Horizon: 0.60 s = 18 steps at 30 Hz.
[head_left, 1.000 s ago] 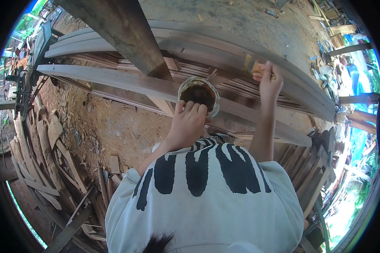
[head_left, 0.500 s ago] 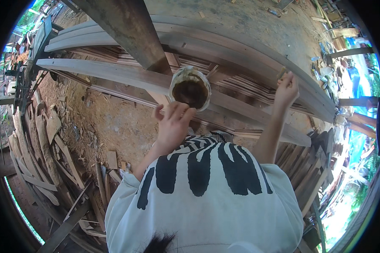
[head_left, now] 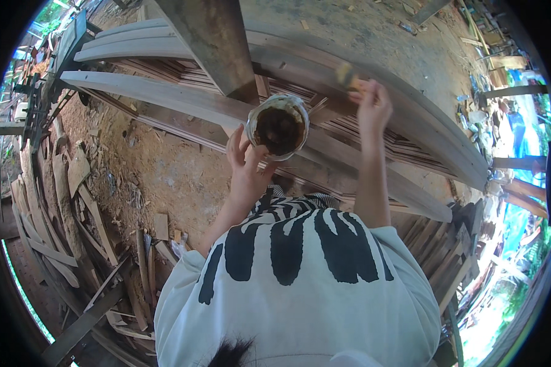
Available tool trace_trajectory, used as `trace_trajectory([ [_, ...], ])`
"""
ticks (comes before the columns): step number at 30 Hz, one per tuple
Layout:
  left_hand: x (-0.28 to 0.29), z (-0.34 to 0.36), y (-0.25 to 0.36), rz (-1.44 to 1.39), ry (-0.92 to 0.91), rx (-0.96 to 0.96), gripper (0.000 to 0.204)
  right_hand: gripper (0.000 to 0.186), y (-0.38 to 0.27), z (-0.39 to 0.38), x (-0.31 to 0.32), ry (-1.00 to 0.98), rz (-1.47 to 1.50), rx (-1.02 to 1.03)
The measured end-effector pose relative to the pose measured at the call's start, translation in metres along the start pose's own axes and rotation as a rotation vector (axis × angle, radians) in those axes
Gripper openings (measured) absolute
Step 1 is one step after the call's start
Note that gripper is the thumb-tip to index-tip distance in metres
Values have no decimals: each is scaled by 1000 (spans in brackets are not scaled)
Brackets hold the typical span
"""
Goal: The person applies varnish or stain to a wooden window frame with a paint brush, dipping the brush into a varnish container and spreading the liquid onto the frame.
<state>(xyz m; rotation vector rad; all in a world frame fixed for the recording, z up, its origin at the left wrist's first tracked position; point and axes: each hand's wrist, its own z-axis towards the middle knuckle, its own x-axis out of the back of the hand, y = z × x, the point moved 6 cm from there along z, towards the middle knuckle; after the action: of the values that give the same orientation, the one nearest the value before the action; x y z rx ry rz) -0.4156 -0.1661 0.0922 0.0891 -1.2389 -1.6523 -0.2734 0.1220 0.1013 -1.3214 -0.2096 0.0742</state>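
Gripping one brush (head_left: 347, 75), the fingers of the right hand (head_left: 374, 109) were closed around its handle; the bristles, blurred, pointed up and to the left above the far boards. The left hand (head_left: 247, 172) was at the lower left of one round bucket (head_left: 305, 120), its fingers partly spread and slightly bent, touching the rim and side; whether they gripped it or only steadied it, I could not tell. The bucket showed its open mouth, with dark brown contents inside and a pale, crusted rim. It was over one near beam (head_left: 153, 98), just beside the lower end of one thick post (head_left: 217, 49). Beyond lay at least two far boards (head_left: 300, 58), with slatted pieces (head_left: 404, 150) between them and the beam. Scrap wood (head_left: 61, 202), too jumbled to count, lay at the left.
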Motion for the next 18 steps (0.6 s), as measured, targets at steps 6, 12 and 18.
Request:
trace_trajectory([
  [6,0,6,1,-25,-36,-32,53,35,3,25,135,377,-527,76],
  [12,-5,-8,-13,44,85,-142,54,32,-1,17,89,213,-607,46],
  [18,-21,-13,-41,-141,210,-253,55,30,0,-12,-8,-353,-210,125],
])
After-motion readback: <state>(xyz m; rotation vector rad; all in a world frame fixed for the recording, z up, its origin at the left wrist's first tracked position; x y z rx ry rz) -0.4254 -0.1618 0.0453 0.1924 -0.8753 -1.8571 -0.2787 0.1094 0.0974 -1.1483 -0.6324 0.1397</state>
